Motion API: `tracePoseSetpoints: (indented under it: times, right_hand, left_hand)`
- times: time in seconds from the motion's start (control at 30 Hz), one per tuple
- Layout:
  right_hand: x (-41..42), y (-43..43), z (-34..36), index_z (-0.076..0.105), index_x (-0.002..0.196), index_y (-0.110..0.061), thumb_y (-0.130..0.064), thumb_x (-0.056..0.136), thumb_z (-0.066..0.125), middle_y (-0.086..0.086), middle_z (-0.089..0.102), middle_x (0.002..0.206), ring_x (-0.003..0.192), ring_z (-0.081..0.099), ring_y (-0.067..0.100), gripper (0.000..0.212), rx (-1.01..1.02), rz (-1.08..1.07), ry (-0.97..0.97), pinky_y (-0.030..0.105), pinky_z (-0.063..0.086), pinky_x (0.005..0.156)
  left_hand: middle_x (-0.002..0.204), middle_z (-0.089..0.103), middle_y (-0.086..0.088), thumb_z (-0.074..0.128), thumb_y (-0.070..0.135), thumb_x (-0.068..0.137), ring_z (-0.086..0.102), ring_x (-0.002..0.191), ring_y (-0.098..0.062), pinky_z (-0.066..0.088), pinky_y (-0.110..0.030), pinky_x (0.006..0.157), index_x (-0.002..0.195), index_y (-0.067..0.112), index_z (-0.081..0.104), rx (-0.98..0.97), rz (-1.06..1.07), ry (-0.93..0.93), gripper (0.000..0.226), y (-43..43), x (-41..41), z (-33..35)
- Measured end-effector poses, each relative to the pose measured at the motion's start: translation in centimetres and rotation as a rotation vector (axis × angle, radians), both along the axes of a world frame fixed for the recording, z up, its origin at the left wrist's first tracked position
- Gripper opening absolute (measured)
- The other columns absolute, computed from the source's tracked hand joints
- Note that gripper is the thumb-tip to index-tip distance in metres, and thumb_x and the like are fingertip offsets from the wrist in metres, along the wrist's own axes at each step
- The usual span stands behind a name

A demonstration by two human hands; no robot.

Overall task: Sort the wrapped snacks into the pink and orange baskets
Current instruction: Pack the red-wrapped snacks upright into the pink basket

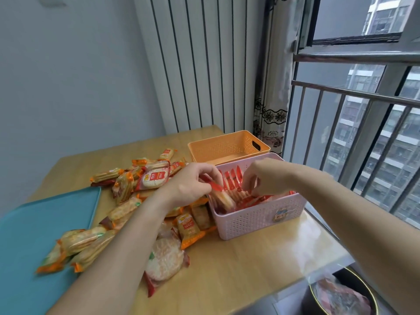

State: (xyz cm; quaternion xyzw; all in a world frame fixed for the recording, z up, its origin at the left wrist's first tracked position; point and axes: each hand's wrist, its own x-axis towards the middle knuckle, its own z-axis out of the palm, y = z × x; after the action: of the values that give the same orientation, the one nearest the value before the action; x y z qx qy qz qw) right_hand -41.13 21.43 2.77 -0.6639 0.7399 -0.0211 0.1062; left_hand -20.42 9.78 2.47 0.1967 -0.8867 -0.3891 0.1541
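A pink basket [256, 220] stands at the table's right side, holding several red-wrapped snacks [231, 178] stood on edge. Over its left rim my left hand [193, 183] pinches a red-wrapped cracker pack [221, 195], tilted down into the basket. Inside the basket, my right hand [261, 178] touches the upright packs with curled fingers; whether it grips one I cannot tell. Behind the pink basket stands an orange basket [227, 147], which looks empty. A pile of orange- and red-wrapped snacks [145, 178] covers the table to the left of the baskets.
A teal tray [34, 223] lies at the left, with some snack packs on its edge. A striped wall panel, a curtain and a railed window rise behind and to the right. A dark round bin [345, 294] with a plastic bag sits below the table's right front corner.
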Motion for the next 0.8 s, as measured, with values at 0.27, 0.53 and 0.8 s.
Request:
tracePoseSetpoints:
  times: [0.27,0.53,0.8]
  right_hand:
    - [-2.7,1.4,-0.3,0.056,0.138,-0.03,-0.006,0.084,0.071,-0.005,0.059,0.135,0.118,0.057,0.021,0.061,0.138,-0.172,0.172,0.036,0.058,0.092]
    - [-4.2,0.9,-0.2,0.073,0.111,-0.029,-0.024,0.095,0.066,-0.007,0.072,0.106,0.091,0.068,0.014,0.019,-0.124,-0.232,0.128,0.036,0.064,0.073]
    - [-3.7,1.4,3.3,0.071,0.097,-0.012,-0.018,0.098,0.062,0.006,0.075,0.088,0.062,0.067,0.006,0.012,-0.501,-0.414,-0.607,0.022,0.051,0.058]
  left_hand:
    - [0.079,0.068,0.013,0.051,-0.006,0.073,0.061,0.085,-0.007,0.054,-0.034,0.077,0.057,0.028,0.065,-0.273,0.028,-0.189,0.04,0.3,-0.8,-0.2]
    - [0.07,0.064,0.012,0.051,-0.001,0.077,0.059,0.077,-0.007,0.045,-0.029,0.066,0.057,0.027,0.06,-0.378,0.082,-0.103,0.036,-0.1,-1.3,0.3]
    - [0.068,0.064,0.016,0.048,0.005,0.071,0.059,0.078,-0.006,0.054,-0.035,0.077,0.056,0.028,0.061,-0.474,-0.017,-0.337,0.03,1.5,-2.8,-1.4]
